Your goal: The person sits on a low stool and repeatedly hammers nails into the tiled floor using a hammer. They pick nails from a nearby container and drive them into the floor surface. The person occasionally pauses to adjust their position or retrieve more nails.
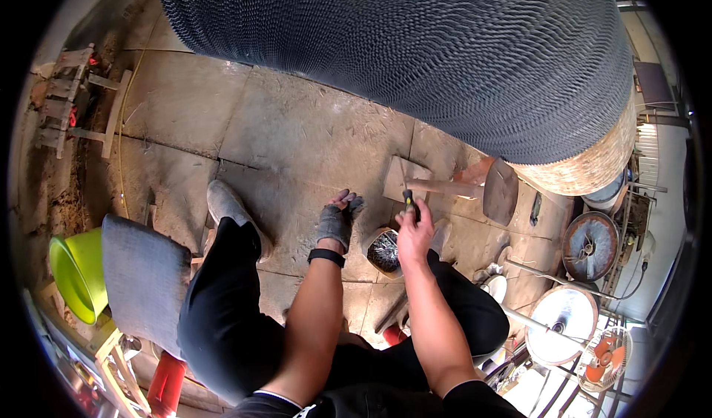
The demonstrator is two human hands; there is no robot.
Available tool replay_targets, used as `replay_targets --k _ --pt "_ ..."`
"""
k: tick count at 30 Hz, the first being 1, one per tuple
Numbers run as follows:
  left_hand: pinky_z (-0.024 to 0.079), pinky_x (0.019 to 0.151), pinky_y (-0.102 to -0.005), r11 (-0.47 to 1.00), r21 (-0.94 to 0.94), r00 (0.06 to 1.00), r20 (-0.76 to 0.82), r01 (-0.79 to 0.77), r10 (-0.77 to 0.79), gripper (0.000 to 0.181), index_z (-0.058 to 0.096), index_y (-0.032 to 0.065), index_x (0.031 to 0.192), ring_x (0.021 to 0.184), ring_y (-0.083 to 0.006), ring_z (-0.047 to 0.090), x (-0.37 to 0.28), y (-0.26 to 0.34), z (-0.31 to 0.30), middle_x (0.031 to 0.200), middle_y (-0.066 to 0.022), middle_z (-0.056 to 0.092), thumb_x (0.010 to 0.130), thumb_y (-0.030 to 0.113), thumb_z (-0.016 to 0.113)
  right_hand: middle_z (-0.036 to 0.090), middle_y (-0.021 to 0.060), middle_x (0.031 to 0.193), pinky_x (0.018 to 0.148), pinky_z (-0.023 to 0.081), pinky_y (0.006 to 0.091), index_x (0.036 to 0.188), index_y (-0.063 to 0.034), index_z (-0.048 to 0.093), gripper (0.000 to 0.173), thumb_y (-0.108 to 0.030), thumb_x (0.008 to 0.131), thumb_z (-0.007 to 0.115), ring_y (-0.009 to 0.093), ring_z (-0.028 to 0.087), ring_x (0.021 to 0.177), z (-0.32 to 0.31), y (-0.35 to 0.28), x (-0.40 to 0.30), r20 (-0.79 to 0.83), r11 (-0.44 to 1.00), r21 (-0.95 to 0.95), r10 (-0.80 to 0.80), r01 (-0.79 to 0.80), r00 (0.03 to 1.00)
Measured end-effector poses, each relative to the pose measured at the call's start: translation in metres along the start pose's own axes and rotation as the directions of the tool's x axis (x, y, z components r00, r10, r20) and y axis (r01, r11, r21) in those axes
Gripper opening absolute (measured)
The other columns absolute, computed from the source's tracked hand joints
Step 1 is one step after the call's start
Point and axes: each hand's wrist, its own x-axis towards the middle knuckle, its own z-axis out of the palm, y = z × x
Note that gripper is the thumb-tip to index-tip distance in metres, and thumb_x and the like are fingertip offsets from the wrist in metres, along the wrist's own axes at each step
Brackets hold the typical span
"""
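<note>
My right hand (415, 230) is closed around the dark handle of a hand tool with yellow marks (409, 196); a thin shaft points away from me. My left hand (337, 217), in a grey fingerless glove, hovers over the floor with the fingers partly bent; whether it pinches something small cannot be told. Between my knees stands a container of many thin, shiny metal pieces (382, 251), partly behind my right hand. A mallet with a big dark head (500, 192) lies beyond the right hand, its handle by a square board (401, 174). Ahead looms a huge curved body covered in dark overlapping rows (400, 45).
Left of me are a grey padded seat or board (146, 284), a lime-green bucket (83, 276) and a wooden rack (72, 103). A yellow cord (123, 156) runs along the floor. At right stand round metal discs (562, 324), a fan with orange blades (604, 358) and metal rods.
</note>
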Motion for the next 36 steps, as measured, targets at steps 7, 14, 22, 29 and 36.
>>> replay_targets --k 7,14,22,29,36 --pt "0.048 0.100 -0.0433 0.994 -0.029 0.993 -0.059 0.104 -0.105 0.051 0.037 -0.0007 0.143 0.111 -0.0310 0.060 0.001 -0.026 0.050 0.129 -0.0174 0.056 0.094 0.003 0.049 0.061 0.0264 0.113 0.094 0.044 0.0488 0.117 0.0045 0.060 0.034 -0.001 0.085 0.050 0.042 0.055 0.108 0.047 0.058 0.097 -0.241 0.855 -0.515 -0.206 0.055 0.949" --pt "0.051 0.096 -0.0445 0.989 -0.143 0.995 -0.095 0.024 -0.038 0.051 0.038 -0.0023 0.142 0.108 -0.0324 0.061 0.006 -0.012 0.007 0.121 -0.0185 0.058 0.093 0.005 0.050 0.061 0.0257 0.112 0.090 0.048 0.0475 0.109 -0.0020 0.065 0.026 -0.005 0.089 0.049 0.040 0.056 0.109 0.075 0.063 0.121 -0.342 0.876 -0.432 0.061 -0.215 0.938" --pt "0.051 0.097 -0.0460 0.979 -0.204 0.992 -0.124 0.000 -0.026 0.050 0.037 -0.0030 0.141 0.109 -0.0349 0.060 0.006 -0.009 0.010 0.125 -0.0206 0.055 0.092 0.000 0.048 0.055 0.0261 0.122 0.096 0.045 0.0458 0.110 -0.0013 0.064 0.024 -0.004 0.090 0.051 0.040 0.050 0.117 0.069 0.077 0.105 -0.364 0.864 -0.479 -0.036 -0.153 0.931" --pt "0.048 0.101 -0.0414 0.996 -0.078 0.986 -0.162 0.037 -0.049 0.049 0.039 -0.0040 0.141 0.113 -0.0323 0.060 -0.003 -0.012 0.022 0.129 -0.0224 0.056 0.093 0.003 0.045 0.052 0.0273 0.125 0.097 0.044 0.0453 0.114 0.0008 0.061 0.026 -0.003 0.090 0.051 0.039 0.046 0.122 0.058 0.086 0.096 -0.308 0.866 -0.489 -0.058 -0.106 0.950" --pt "0.054 0.091 -0.0429 0.992 -0.112 0.984 -0.163 0.051 -0.069 0.050 0.039 -0.0049 0.141 0.106 -0.0325 0.063 0.003 -0.021 0.022 0.125 -0.0213 0.056 0.093 0.004 0.049 0.053 0.0268 0.124 0.095 0.046 0.0437 0.116 0.0011 0.061 0.028 -0.003 0.091 0.050 0.040 0.051 0.116 0.049 0.082 0.104 -0.284 0.866 -0.490 -0.050 -0.100 0.957"
